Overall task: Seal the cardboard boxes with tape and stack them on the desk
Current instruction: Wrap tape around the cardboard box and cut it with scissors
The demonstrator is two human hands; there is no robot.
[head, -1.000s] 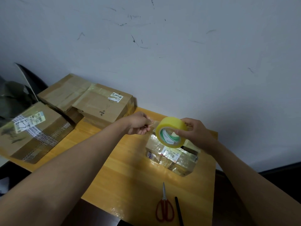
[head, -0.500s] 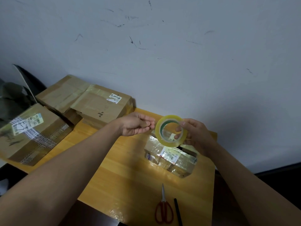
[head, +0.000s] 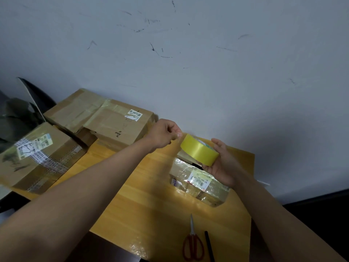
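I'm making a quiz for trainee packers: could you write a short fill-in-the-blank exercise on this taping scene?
1. The right hand holds a roll of tape coloured ____.
2. The scissors near the desk's front edge have ____ handles.
3. The roll is held above a small box wrapped in clear ____.
4. The left hand pinches at the tape's loose ____.

Missing words: yellow; red; tape; end

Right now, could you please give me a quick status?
Right hand grips tape roll. Left hand pinches at its edge. Small box waits beneath. Nothing blocking.

Item count, worktop (head: 151, 214)
Cardboard boxes: 4 (head: 37, 156) (head: 73, 110) (head: 119, 125) (head: 200, 184). Tape roll: 1 (head: 198, 150). Scissors: 1 (head: 192, 242). Black pen: 1 (head: 208, 246). Hands: 2 (head: 164, 134) (head: 222, 165).
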